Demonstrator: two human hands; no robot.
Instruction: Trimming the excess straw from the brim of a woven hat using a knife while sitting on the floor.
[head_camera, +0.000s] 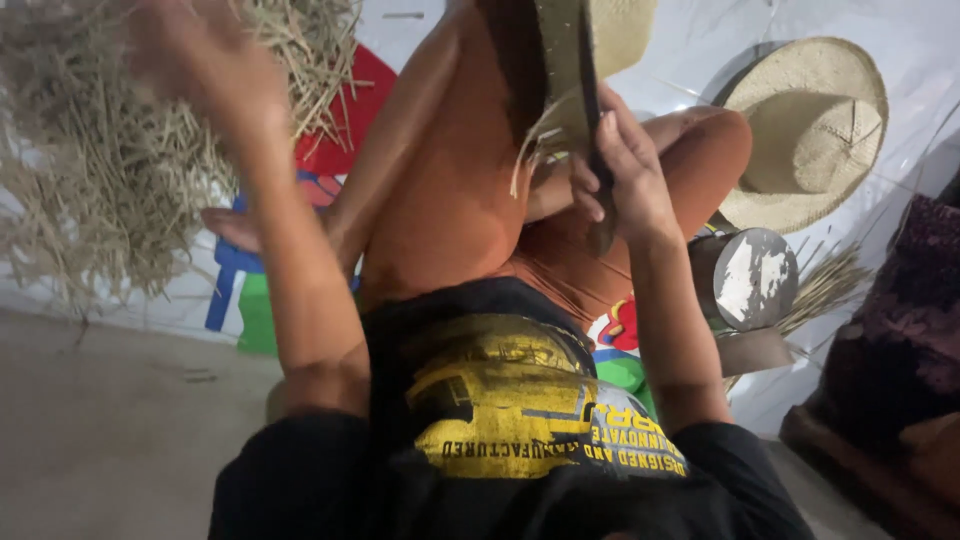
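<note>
— So, biggest thing first: what lies around the person?

— A white plastic sheet with coloured print (250, 300) covers the floor, and on it at the left sits a big loose heap of pale dry straw (90, 170). At the right lies a finished round woven straw hat (810, 130), well apart from the heap, with a dull metal tin with a patchy lid (750, 280) near it and a small bundle of thin straw stalks (830, 285) just behind the tin.

— And the piece in hand?

— A flat woven straw band with a dark edge (565, 70) rises over the orange-clad knees. Loose unwoven strands (535, 145) hang from its lower end, so I judge the weaving is partly done: a good length is plaited, the tail is not.

— What are the hands doing?

— The right hand (625, 175) has its grip closed round the lower part of the band, fingers curled over the dark edge. The left hand (205, 55) is raised near the heap, blurred; whether its grip is open or has hold of straw, I cannot tell.
</note>
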